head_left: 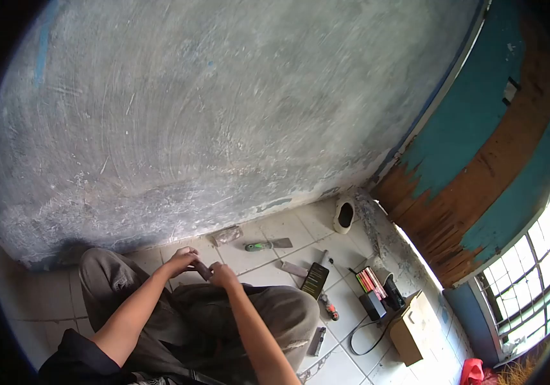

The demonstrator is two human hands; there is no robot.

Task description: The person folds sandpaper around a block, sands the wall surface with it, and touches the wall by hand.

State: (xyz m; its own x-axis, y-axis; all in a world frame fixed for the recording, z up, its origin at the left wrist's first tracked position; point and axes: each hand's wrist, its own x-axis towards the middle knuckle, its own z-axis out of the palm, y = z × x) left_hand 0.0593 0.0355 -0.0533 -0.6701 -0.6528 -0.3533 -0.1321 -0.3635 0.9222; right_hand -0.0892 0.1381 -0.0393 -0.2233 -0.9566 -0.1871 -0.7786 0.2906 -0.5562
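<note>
here, left hand [183, 260] and right hand [224, 276] close on a dark strip [203, 271], ends hidden.

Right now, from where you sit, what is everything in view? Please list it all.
wall: one, grey, ahead
panel: one, teal and brown, right
barred window: one, bright, far right
tiled floor: one, white, below
crumpled packet: one, brownish, by wall
scraper: one, green-grey handle, near packet
hollow object: one, off-white, near corner
flat strip: one, greyish, beside phone
phone: one, dark, beyond knee
small tool: one, red and black, below phone
slim item: one, dark, near knee
dark box: one, by carton
carton: one, tan, right
strap: one, black, left of carton
bag: one, red, bottom right
Other clutter: uncountable
held piece: one, dark, between hands
left hand, right hand: two, bare, above lap
</note>
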